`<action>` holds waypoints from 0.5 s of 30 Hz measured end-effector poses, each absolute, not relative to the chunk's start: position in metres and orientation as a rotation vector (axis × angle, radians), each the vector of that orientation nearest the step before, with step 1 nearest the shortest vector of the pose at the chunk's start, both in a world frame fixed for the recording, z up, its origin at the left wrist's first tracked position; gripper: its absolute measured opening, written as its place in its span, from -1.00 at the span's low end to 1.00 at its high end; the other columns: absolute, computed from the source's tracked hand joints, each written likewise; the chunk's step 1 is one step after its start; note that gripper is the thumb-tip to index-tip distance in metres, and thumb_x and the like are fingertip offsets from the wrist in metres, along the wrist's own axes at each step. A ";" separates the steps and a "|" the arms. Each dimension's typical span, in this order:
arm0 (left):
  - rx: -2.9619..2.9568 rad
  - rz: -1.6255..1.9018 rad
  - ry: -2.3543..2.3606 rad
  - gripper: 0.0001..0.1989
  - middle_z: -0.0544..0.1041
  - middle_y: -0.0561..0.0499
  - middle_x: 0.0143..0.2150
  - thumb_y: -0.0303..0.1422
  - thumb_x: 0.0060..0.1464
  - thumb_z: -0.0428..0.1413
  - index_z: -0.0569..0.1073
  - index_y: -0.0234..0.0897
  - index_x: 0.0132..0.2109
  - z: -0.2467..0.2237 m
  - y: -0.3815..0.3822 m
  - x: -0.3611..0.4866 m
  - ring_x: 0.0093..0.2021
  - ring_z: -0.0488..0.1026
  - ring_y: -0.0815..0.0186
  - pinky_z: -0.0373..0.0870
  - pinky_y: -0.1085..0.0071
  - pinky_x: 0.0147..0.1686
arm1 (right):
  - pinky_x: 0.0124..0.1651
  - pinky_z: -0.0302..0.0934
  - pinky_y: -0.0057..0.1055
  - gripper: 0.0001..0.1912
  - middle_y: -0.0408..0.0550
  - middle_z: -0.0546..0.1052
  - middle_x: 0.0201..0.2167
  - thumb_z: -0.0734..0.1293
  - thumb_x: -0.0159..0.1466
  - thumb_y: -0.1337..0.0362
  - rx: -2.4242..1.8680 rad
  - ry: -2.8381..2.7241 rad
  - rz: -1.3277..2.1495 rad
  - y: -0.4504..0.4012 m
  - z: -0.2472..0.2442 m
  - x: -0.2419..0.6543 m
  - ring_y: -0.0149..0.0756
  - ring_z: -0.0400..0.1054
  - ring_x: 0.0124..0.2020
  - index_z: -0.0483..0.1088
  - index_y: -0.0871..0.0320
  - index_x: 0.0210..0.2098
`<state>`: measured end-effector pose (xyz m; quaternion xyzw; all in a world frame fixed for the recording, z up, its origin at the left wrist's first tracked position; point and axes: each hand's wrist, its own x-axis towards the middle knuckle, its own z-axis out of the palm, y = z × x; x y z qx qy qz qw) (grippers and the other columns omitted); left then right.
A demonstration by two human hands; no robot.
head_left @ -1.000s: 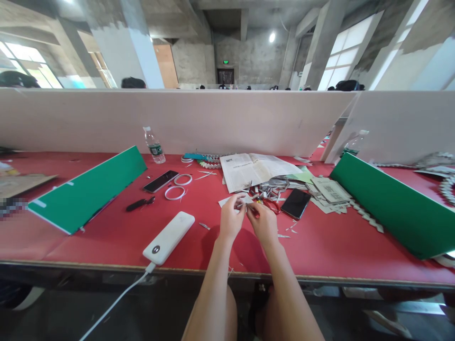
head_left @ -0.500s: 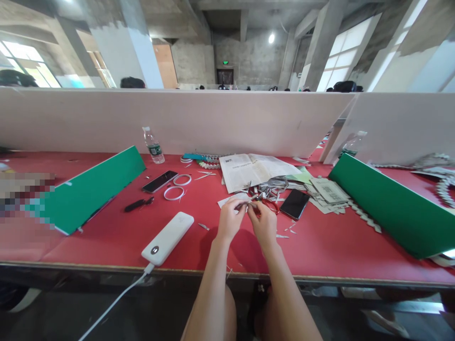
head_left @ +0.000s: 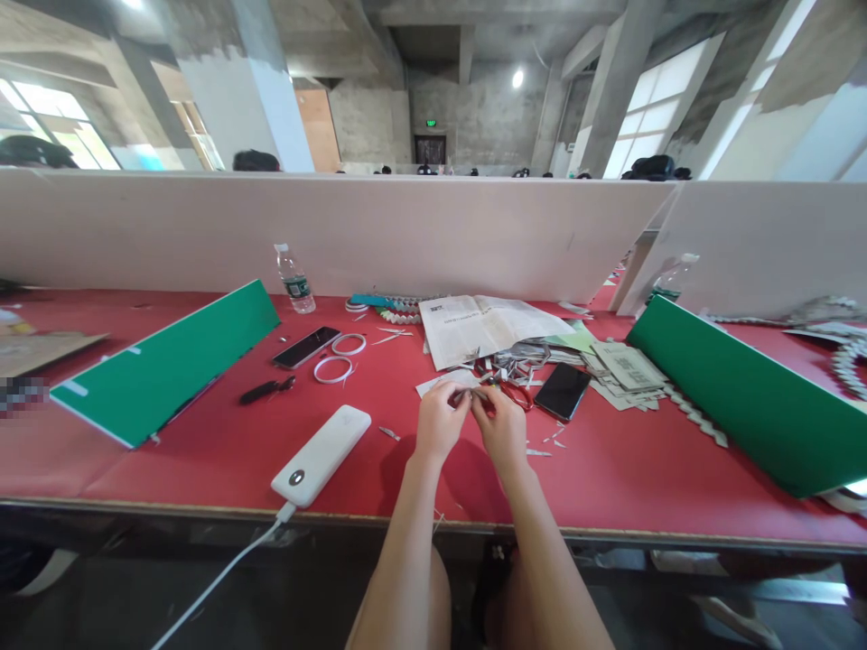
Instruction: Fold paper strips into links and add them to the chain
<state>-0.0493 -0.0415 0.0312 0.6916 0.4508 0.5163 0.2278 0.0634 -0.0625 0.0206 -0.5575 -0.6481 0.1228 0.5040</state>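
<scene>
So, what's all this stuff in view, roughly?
partition: one run, whitish, table's back
table: one, red, foreground
panels: two, green, either side
bottles: two, clear, far sides
phones: two, black, left and right
rings: two, white, left
power bank: one, white, near left
cable: one, white, near left
tool: one, black, left
newspaper: one, whitish, back middle
paper strips: many, greyish, in front of newspaper
small piece: one, greyish, middle, held
left hand, right hand: one each, bare, middle

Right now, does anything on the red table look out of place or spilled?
Mildly: white paper scraps lie strewn beside the right hand, and a large printed sheet sits askew, apparently partly over a heap of paper pieces. I see no spill.
</scene>
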 end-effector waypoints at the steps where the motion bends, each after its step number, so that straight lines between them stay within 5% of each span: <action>1: 1.917 1.422 1.255 -0.89 0.46 -0.02 -0.42 -0.45 0.01 0.05 0.48 -0.28 -0.37 0.031 -0.041 -0.049 -0.39 0.39 0.32 0.31 0.43 -0.36 | -0.32 0.14 -0.44 -0.77 -0.02 0.51 -0.42 0.18 0.22 0.21 -1.348 -1.566 0.300 -0.063 0.021 0.063 -0.27 0.35 -0.39 0.43 0.19 -0.30; 15: 1.930 1.383 1.341 -0.90 0.45 0.00 -0.41 -0.49 0.01 0.04 0.45 -0.31 -0.37 0.027 -0.038 -0.051 -0.38 0.37 0.36 0.29 0.46 -0.36 | -0.33 0.18 -0.43 -0.77 0.00 0.52 -0.39 0.16 0.22 0.28 -1.343 -1.681 0.280 -0.062 0.021 0.061 -0.26 0.37 -0.38 0.44 0.18 -0.28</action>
